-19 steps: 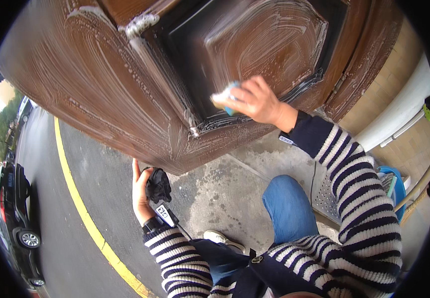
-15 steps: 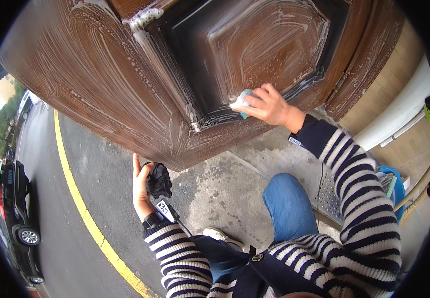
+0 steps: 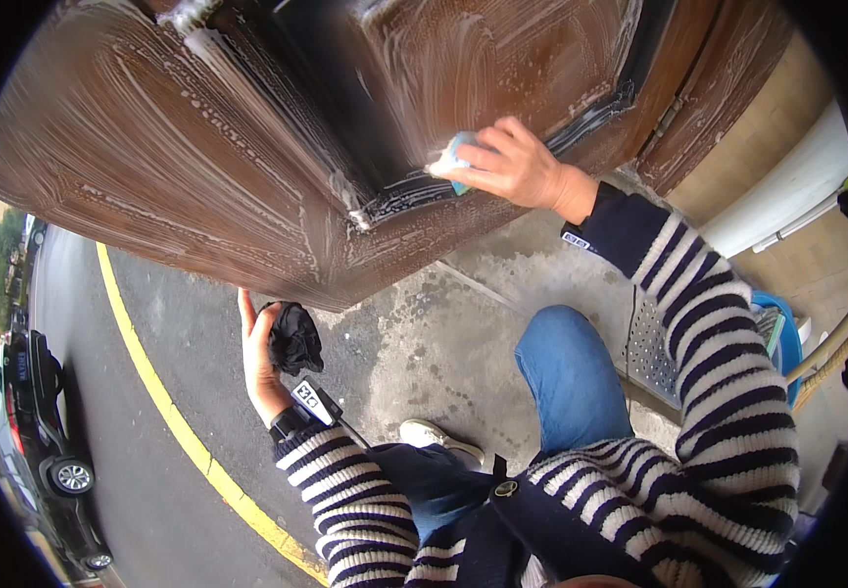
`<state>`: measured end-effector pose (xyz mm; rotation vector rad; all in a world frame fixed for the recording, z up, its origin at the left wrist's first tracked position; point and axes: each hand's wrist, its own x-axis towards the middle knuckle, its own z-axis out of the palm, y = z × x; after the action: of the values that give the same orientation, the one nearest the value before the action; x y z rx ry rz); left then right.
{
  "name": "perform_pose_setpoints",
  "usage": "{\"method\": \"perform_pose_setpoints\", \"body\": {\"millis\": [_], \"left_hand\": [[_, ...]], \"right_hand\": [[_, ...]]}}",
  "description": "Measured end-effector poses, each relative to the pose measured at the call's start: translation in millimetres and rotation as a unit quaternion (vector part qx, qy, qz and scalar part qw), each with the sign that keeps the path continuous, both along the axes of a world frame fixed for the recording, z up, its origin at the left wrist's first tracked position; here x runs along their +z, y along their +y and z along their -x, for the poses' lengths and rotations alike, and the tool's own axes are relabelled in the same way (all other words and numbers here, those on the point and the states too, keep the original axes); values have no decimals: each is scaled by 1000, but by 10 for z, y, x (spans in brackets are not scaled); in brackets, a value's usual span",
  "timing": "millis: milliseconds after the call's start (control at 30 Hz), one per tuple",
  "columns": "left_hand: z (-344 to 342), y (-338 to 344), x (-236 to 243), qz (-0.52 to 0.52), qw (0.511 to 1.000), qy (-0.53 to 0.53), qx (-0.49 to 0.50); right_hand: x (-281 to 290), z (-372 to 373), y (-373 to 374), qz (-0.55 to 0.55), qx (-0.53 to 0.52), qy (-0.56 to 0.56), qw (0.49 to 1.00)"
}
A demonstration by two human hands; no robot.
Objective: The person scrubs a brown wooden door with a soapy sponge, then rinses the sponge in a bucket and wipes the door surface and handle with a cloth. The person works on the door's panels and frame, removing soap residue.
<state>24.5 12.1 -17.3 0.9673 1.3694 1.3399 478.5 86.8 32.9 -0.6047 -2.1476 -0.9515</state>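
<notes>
A brown panelled door (image 3: 179, 167) streaked with white suds fills the upper part of the view. My right hand (image 3: 527, 171) is closed around a light blue sponge (image 3: 463, 160) topped with white foam. The sponge is on the dark groove along the lower edge of the raised inner panel (image 3: 502, 69). Near the door's bottom corner, my left hand (image 3: 260, 351) has a bunched black cloth (image 3: 295, 338) in its palm. One of its fingers points up and appears to touch the door's lower edge; the fingertips are partly hidden.
A blue bucket (image 3: 789, 338) with things in it stands at the right, beside a white pipe (image 3: 786, 201) and tiled wall. A perforated metal plate (image 3: 651, 343) lies by my knee. At the left are a yellow road line (image 3: 164, 402) and a parked black car (image 3: 42, 441).
The door appears higher and further left in view. My right hand and the sponge have shifted up and left in the picture, still at the groove. My left hand keeps the black cloth.
</notes>
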Motion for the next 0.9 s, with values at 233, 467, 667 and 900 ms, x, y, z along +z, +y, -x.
{"method": "perform_pose_setpoints", "body": {"millis": [233,467,667,900], "left_hand": [[-68,9,37,17,1000,-15,-2],[-164,-43,86,13,1000,8,15],[-84,8,-5,17,1000,1,23],[-90,6,-37,-1,999,-34,10]], "right_hand": [[-266,-89,155,54,6,-76,996],[-422,-1327,-55,47,-118,-9,992],[-493,-1500,-150,109,-230,130,958],[-617,-527,-110,160,-95,80,979]]}}
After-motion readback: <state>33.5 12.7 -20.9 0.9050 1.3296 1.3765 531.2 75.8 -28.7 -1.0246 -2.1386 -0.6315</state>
